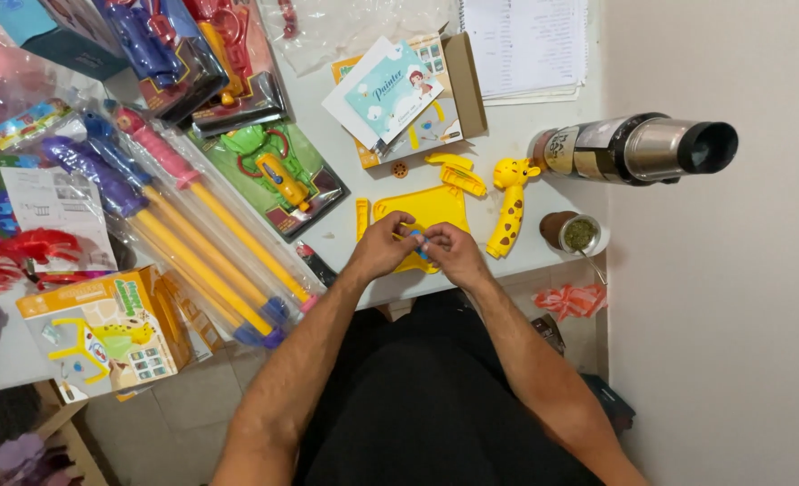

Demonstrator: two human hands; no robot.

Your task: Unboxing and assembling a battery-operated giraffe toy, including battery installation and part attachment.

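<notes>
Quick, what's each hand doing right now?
Left hand: pinched shut on small blue piece.
Right hand: pinched on the same piece, over yellow plastic panel.

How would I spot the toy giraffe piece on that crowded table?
Find the white table's near edge, where both hands work on a flat yellow panel. Just right of that panel lies the giraffe, head pointing away. It alone has brown spots and a face; the other yellow parts are plain.

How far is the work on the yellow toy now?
Done: the box lies open with its leaflets out. In hand: both hands, left hand and right hand, pinch a small blue piece over the yellow board. Left: the giraffe piece, the yellow part and the small wheel lie loose.
</notes>
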